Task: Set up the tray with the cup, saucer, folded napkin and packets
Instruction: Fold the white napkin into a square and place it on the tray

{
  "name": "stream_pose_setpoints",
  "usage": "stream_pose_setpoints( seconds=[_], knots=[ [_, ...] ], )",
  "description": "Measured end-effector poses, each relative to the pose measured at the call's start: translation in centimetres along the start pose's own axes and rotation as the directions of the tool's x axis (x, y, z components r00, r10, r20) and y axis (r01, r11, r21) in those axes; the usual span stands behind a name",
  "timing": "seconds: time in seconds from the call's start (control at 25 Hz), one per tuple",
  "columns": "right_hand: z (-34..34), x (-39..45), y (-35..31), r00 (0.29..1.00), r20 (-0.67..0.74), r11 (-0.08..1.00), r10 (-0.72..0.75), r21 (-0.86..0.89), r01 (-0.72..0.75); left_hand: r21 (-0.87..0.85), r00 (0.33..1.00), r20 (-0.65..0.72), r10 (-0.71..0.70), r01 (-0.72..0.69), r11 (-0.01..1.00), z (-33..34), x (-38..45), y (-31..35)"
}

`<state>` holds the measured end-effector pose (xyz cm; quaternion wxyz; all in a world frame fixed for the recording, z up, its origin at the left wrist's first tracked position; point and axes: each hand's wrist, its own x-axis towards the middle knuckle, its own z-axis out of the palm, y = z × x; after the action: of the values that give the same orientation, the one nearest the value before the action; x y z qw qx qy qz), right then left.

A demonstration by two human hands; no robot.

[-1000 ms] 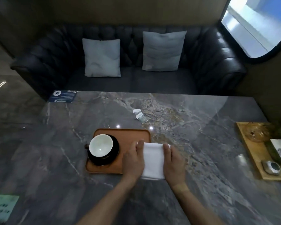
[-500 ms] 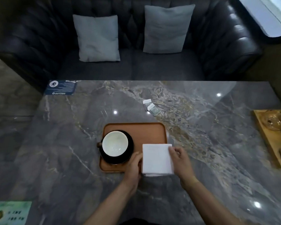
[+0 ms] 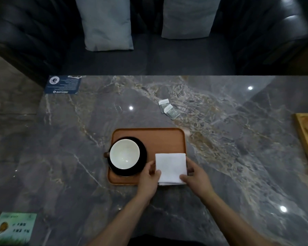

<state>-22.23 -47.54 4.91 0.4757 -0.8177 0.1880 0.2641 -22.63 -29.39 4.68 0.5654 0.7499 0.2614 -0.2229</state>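
Having shifted napkin [image 3: 171,168] farther onto tray [image 3: 149,137], lower centre; left hand [image 3: 148,181] and right hand [image 3: 196,178] pinching napkin edges.

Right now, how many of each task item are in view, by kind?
Tray: 1
Cup: 1
Saucer: 1
Folded napkin: 1
Packets: 2
Total: 6
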Motion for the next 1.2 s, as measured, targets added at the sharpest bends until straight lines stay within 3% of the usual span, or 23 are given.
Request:
stream_pose_setpoints(
  seconds=[0.12, 0.24, 0.36, 0.48, 0.64, 0.76, 0.96, 1.2],
  knots=[
    [0.2, 0.7, 0.4, 0.996, -0.059, 0.996, -0.071, -0.060, 0.067, 0.125, 0.998, 0.038, 0.047, -0.051, 0.991, 0.5, 0.7, 0.3],
    [0.7, 1.2, 1.0, 0.990, -0.072, 0.968, -0.121, -0.230, 0.102, 0.314, 0.991, 0.062, 0.119, -0.133, 0.940, 0.7, 0.8, -0.1],
    [1.2, 1.4, 1.7, 0.990, -0.101, 0.920, -0.095, -0.388, 0.049, 0.611, 0.982, 0.111, 0.151, -0.187, 0.769, 0.9, 0.8, -0.9],
    [1.5, 1.0, 2.2, 0.976, -0.132, 0.883, -0.173, -0.459, 0.094, 0.762, 0.976, 0.098, 0.193, -0.198, 0.616, 0.7, 0.9, -1.6],
    [1.4, 0.6, 3.3, 0.948, -0.108, 0.768, -0.301, -0.617, 0.173, 0.814, 0.951, 0.118, 0.285, -0.257, 0.521, 0.1, 0.5, -3.1],
    [1.5, 0.2, 4.1, 0.935, -0.095, 0.699, -0.342, -0.691, 0.185, 0.783, 0.952, 0.094, 0.292, -0.252, 0.569, 0.0, 0.1, -3.8],
    [1.3, -0.1, 4.5, 0.912, -0.118, 0.686, -0.392, -0.698, 0.204, 0.796, 0.930, 0.145, 0.337, -0.312, 0.519, 0.4, 0.0, -3.7],
    [1.7, 0.2, 4.6, 0.933, -0.105, 0.688, -0.345, -0.704, 0.175, 0.848, 0.910, 0.199, 0.365, -0.346, 0.401, -0.2, 0.6, -3.7]
  ],
)
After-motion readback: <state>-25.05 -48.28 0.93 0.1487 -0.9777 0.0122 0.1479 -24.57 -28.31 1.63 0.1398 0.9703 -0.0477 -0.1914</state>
